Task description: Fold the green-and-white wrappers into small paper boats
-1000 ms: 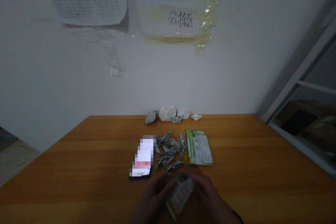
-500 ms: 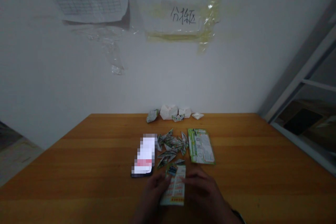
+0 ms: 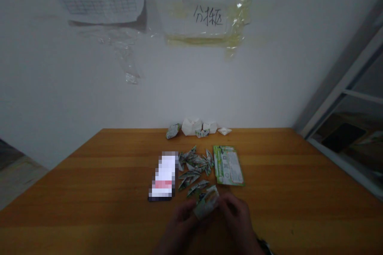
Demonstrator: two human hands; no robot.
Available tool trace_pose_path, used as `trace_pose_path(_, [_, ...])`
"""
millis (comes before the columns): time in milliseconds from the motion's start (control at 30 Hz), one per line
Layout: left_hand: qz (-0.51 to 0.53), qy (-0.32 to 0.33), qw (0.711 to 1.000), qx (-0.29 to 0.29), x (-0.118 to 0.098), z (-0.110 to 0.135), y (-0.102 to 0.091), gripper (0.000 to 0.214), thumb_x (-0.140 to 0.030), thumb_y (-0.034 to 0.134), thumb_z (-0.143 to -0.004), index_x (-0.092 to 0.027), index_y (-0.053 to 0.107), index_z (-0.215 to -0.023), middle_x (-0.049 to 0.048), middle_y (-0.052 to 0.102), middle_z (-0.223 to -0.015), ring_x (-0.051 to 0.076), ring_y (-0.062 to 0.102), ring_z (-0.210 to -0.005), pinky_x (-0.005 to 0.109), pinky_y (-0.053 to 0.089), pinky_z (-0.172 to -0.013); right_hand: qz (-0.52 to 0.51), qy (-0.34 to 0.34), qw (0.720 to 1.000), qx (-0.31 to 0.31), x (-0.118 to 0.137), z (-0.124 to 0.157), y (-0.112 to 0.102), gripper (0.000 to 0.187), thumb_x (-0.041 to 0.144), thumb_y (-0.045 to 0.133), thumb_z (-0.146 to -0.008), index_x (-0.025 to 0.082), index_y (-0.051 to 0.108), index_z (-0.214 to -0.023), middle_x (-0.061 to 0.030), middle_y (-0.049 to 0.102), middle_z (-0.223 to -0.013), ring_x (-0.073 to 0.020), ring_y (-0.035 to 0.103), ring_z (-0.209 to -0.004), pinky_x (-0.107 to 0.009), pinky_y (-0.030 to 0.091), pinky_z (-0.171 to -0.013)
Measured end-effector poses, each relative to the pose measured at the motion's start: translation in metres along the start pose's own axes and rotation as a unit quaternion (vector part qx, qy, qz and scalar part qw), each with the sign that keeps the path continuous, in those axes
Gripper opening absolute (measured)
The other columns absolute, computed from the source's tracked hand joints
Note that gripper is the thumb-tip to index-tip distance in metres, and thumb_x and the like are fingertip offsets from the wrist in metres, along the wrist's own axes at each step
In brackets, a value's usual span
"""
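Note:
Near the table's front, a printed paper sheet (image 3: 206, 204) is held between my two hands, bent or folded over on itself. My left hand (image 3: 184, 215) is closed on its left side. At its right edge, my right hand (image 3: 235, 211) pinches the paper with thumb and fingers. Just beyond the sheet lie several folded paper pieces (image 3: 196, 163), pointed and printed in green and grey, in a loose pile. One folded piece (image 3: 198, 187) lies closest to the held paper.
A phone (image 3: 164, 177) with a lit, blurred screen lies left of the pile. Green printed leaflets (image 3: 229, 166) are stacked to the right. White folded paper shapes (image 3: 191, 126) and a printed one (image 3: 172, 131) line the wall at the back of the wooden table (image 3: 89, 191).
The sheet was lying flatter and upright between my hands; now it is bent over, smaller and tilted. My right hand has closed in on its right edge.

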State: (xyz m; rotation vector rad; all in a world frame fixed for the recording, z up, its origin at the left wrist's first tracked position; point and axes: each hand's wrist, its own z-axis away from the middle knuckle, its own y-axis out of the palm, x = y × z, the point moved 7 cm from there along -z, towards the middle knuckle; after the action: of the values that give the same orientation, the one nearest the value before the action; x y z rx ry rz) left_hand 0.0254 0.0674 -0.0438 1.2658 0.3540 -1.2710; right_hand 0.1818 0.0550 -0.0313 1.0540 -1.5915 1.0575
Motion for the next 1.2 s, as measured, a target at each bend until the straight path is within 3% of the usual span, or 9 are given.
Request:
trace_pose_path(167, [-0.003,0.053,0.997,-0.064,0.005,-0.002,-0.017,0.051,-0.041,0.088,-0.051,-0.022,0.076,-0.096,0.0100,0.075,-0.108,0.037,0.063,-0.107,0.047,0.048,-0.094,-0.028,0.032,0.999,-0.005,-0.010,0.002,0.006,0.041,0.050,0.052,-0.088,0.017,0.056,-0.064,0.0020,0.055,-0.056,-0.0130,0.052,-0.053,-0.020,0.042,-0.050])
trace_pose_path(333, [0.007,0.028,0.997,-0.078,0.013,-0.007,-0.026,0.054,-0.044,0.086,-0.051,-0.020,0.074,-0.098,0.0134,0.073,-0.111,0.038,0.064,-0.107,0.052,0.045,-0.096,-0.037,0.036,0.999,0.006,-0.013,0.005,0.008,0.039,0.048,0.049,-0.090,0.017,0.055,-0.067,0.0015,0.056,-0.060,-0.0129,0.052,-0.056,-0.020,0.041,-0.051])
trace_pose_path(433, [0.038,-0.009,0.997,-0.061,0.012,-0.006,-0.017,0.050,-0.046,0.084,-0.055,-0.017,0.075,-0.094,0.0141,0.076,-0.101,0.037,0.068,-0.097,0.051,0.048,-0.091,-0.042,0.014,0.999,0.027,-0.008,0.007,0.013,0.037,0.046,0.049,-0.091,0.018,0.056,-0.069,0.0008,0.058,-0.062,-0.0132,0.053,-0.058,-0.020,0.043,-0.054])
trace_pose_path(533, [0.023,0.017,0.999,-0.032,0.003,-0.002,-0.006,0.046,-0.046,0.081,-0.061,-0.015,0.075,-0.095,0.0141,0.077,-0.097,0.035,0.070,-0.093,0.048,0.049,-0.090,-0.052,0.007,0.998,0.024,-0.004,0.009,0.014,0.035,0.045,0.051,-0.089,0.018,0.057,-0.068,0.0004,0.059,-0.063,-0.0138,0.055,-0.058,-0.020,0.044,-0.054])
trace_pose_path(733, [-0.041,0.047,0.995,-0.081,0.006,0.001,-0.018,0.049,-0.048,0.084,-0.054,-0.016,0.077,-0.092,0.0131,0.076,-0.101,0.038,0.065,-0.104,0.048,0.050,-0.091,-0.093,0.049,0.993,-0.047,-0.010,0.008,0.006,0.032,0.044,0.058,-0.085,0.019,0.053,-0.065,0.0017,0.057,-0.058,-0.0140,0.053,-0.055,-0.022,0.045,-0.053])
trace_pose_path(900, [-0.019,0.028,0.991,-0.129,0.015,0.001,-0.027,0.059,-0.063,0.077,-0.054,-0.015,0.076,-0.088,0.0132,0.077,-0.096,0.038,0.065,-0.102,0.049,0.051,-0.090,-0.076,0.034,0.995,-0.060,-0.010,0.007,0.004,0.029,0.037,0.062,-0.081,0.019,0.051,-0.062,0.0030,0.054,-0.055,-0.0124,0.051,-0.050,-0.020,0.042,-0.048])
trace_pose_path(1033, [-0.068,0.045,0.990,-0.114,0.003,0.006,-0.013,0.053,-0.051,0.085,-0.051,-0.016,0.076,-0.089,0.0102,0.078,-0.094,0.035,0.067,-0.097,0.045,0.052,-0.088,-0.042,0.010,0.997,-0.061,-0.009,0.009,0.002,0.025,0.029,0.061,-0.080,0.020,0.050,-0.061,0.0042,0.053,-0.053,-0.0116,0.052,-0.048,-0.019,0.042,-0.047])
trace_pose_path(1200, [-0.093,0.033,0.987,-0.125,-0.006,0.011,-0.004,0.049,-0.054,0.081,-0.056,-0.014,0.076,-0.083,0.0086,0.078,-0.087,0.033,0.068,-0.095,0.040,0.055,-0.082,-0.038,-0.008,0.999,-0.039,-0.010,0.011,0.005,0.018,0.025,0.060,-0.081,0.019,0.053,-0.066,0.0014,0.063,-0.059,-0.0135,0.060,-0.052,-0.019,0.047,-0.051])
